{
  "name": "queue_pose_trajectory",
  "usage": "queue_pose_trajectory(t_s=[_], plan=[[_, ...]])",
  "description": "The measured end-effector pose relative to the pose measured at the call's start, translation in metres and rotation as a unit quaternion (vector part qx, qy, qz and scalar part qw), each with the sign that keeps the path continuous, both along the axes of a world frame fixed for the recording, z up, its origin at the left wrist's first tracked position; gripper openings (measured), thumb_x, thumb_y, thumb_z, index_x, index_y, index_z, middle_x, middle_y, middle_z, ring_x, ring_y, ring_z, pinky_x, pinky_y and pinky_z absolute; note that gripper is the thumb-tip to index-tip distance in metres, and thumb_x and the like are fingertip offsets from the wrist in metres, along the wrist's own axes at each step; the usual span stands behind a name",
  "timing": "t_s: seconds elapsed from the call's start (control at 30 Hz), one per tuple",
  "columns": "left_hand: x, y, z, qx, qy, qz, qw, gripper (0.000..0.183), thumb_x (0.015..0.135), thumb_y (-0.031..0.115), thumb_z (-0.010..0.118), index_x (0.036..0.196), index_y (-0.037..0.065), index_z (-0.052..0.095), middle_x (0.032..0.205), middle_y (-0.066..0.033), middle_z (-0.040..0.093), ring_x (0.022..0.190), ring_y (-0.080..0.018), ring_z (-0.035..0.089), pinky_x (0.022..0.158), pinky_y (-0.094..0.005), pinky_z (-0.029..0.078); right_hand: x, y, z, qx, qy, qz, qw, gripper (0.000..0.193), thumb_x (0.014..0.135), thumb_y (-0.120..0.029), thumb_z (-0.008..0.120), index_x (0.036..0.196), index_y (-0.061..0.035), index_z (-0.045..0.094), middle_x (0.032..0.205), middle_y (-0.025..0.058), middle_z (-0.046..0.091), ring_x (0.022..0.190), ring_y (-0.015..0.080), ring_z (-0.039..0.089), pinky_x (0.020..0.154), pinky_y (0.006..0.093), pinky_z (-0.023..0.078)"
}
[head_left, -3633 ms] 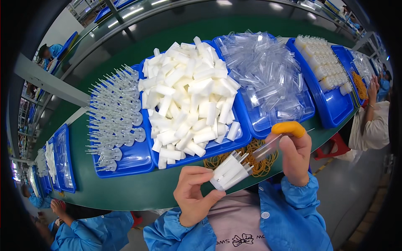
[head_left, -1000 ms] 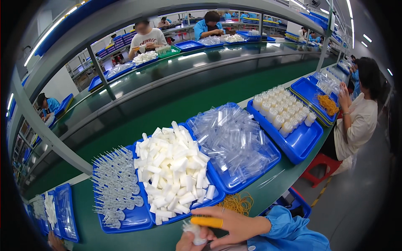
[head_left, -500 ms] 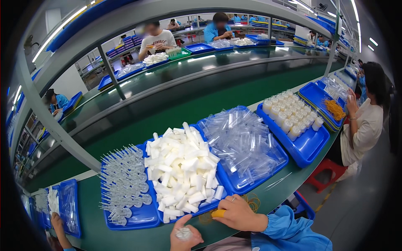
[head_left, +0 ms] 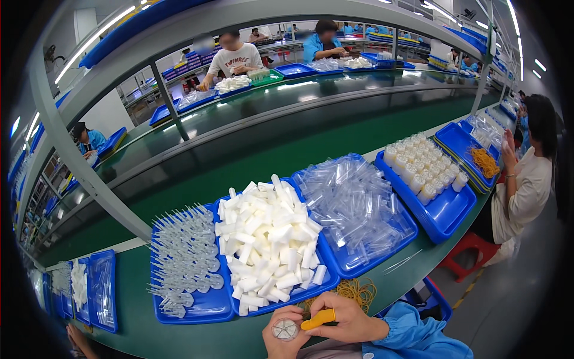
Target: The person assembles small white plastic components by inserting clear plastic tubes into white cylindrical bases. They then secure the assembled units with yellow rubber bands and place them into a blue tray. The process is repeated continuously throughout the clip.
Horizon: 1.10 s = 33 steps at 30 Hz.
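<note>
Far left: neighbouring blue trays [head_left: 103,287] along the table edge; a co-worker's hand [head_left: 76,340] below them, partly cut off by the dark rim. A grey post [head_left: 89,179] slants down behind the next tray.

That tray holds stemmed plastic parts [head_left: 182,257], stems mostly pointing left, blue floor bare at its front. Touching it on the right, a tray heaped with white tubes [head_left: 266,239]; its front edge stands just ahead of the hands and limits room there.

Left hand [head_left: 276,342]: curled around a round clear piece [head_left: 286,329], spoked end up, near the table's front edge. Right hand [head_left: 344,323]: fingers drawn together, the one in a yellow finger cover [head_left: 318,319] pointing at the piece; whether it grips anything, cannot tell. Rubber bands [head_left: 359,292] lie just behind this hand, partly hidden.

Further right: clear tubes [head_left: 353,203], piled loosely in a tray; then rows of filled pieces [head_left: 424,167]; a red stool [head_left: 472,254] and a seated co-worker [head_left: 526,179] beyond.
</note>
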<state>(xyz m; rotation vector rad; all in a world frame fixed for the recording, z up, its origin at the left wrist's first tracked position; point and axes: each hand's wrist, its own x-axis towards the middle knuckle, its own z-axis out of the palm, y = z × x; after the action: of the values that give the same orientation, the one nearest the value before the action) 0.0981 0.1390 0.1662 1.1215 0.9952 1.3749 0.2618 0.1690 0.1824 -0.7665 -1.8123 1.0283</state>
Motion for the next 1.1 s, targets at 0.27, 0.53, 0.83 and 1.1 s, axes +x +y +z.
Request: queue_pose_trajectory(t_s=[0.27, 0.53, 0.83, 1.1], plan=[[-0.005, -0.013, 0.003, -0.068, -0.01, 0.018, 0.997, 0.046, 0.072, -0.007, 0.068, 0.114, -0.001, 0.052, 0.089, -0.0064, 0.06, 0.079, -0.0115, 0.056, 0.07, -0.0222, 0.048, -0.003, -0.002, -0.001, -0.016, 0.009, -0.016, 1.0, 0.017, 0.078, -0.012, 0.071, 0.091, -0.0028, 0.065, 0.09, 0.007, 0.055, 0.081, 0.0209, 0.056, 0.071, 0.0292, 0.045], [-0.003, -0.008, 0.008, -0.088, -0.117, 0.011, 0.989, 0.053, 0.074, -0.009, 0.064, 0.123, -0.001, 0.045, 0.088, -0.0068, 0.059, 0.077, -0.0115, 0.056, 0.07, -0.0227, 0.048, -0.004, -0.002, 0.001, -0.007, -0.035, -0.03, 0.999, 0.016, 0.079, -0.015, 0.07, 0.087, -0.0024, 0.064, 0.087, 0.0077, 0.057, 0.076, 0.0216, 0.058, 0.067, 0.0293, 0.046], [-0.004, -0.008, 0.004, -0.017, 0.034, -0.012, 0.999, 0.055, 0.074, -0.008, 0.064, 0.125, -0.001, 0.044, 0.088, -0.0065, 0.061, 0.076, -0.0104, 0.056, 0.07, -0.0214, 0.047, -0.004, -0.009, 0.001, -0.01, 0.018, -0.102, 0.995, 0.016, 0.076, -0.01, 0.074, 0.085, -0.0018, 0.064, 0.087, 0.0056, 0.056, 0.074, 0.0166, 0.057, 0.062, 0.0264, 0.045], [-0.004, -0.007, 0.015, 0.007, -0.011, -0.004, 1.0, 0.059, 0.073, -0.009, 0.067, 0.126, -0.001, 0.043, 0.085, -0.0065, 0.061, 0.074, -0.0096, 0.056, 0.067, -0.0215, 0.047, -0.006, -0.011, 0.002, -0.021, 0.035, -0.072, 0.997, 0.015, 0.076, -0.007, 0.073, 0.086, -0.0011, 0.063, 0.089, 0.0072, 0.057, 0.073, 0.0152, 0.057, 0.062, 0.0245, 0.047]])
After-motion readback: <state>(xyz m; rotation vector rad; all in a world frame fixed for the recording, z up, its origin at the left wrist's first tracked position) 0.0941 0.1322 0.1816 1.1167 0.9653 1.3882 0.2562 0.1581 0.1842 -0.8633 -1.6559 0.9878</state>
